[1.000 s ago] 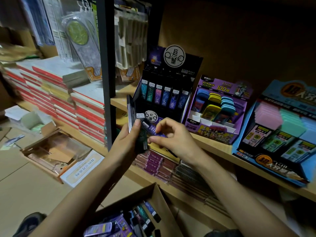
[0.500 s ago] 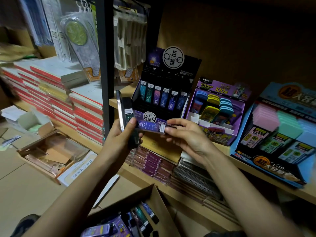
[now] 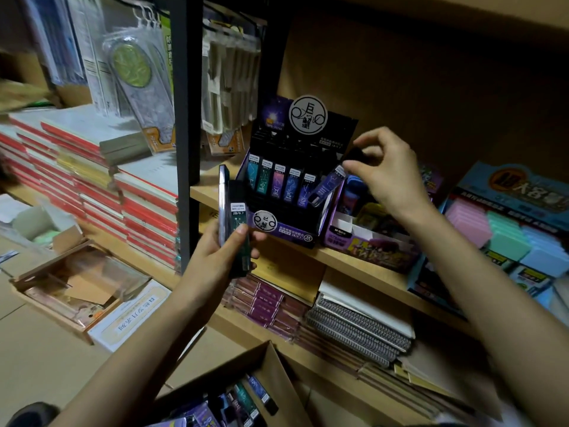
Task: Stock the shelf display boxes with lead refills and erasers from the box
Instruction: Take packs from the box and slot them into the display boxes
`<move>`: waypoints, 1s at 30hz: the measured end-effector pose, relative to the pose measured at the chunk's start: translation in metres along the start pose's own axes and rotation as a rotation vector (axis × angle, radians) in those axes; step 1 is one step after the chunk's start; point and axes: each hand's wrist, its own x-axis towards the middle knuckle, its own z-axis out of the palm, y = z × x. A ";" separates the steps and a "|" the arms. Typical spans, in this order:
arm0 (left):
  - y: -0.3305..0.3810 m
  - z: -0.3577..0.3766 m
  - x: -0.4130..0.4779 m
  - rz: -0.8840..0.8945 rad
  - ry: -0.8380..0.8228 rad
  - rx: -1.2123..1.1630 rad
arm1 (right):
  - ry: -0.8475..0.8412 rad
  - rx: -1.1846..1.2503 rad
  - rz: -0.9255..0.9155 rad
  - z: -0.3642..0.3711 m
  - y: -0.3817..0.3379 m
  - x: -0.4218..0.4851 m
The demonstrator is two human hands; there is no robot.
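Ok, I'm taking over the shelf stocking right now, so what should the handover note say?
Left hand grips a small stack of lead refill cases upright. Right hand pinches one purple refill, tilted at the right end of the black display box front row.
Done: five refills stand in that row.
Left: seat this one, place the held ones, then more from the cardboard box.

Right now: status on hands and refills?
Right hand pinches purple refill case, tilted over right end of display box. Left hand grips spare cases. Nothing blocking.
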 end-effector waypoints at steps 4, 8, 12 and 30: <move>-0.001 0.001 0.001 -0.006 -0.001 0.008 | -0.040 -0.251 -0.133 0.010 0.005 0.017; -0.002 0.001 0.000 -0.012 -0.017 -0.008 | -0.134 -0.371 -0.202 0.024 0.011 0.017; -0.002 0.000 -0.001 -0.014 -0.029 -0.003 | -0.177 -0.309 -0.177 0.023 0.012 0.023; -0.001 0.006 -0.008 -0.016 -0.128 0.045 | -0.160 -0.209 -0.113 0.039 -0.011 -0.026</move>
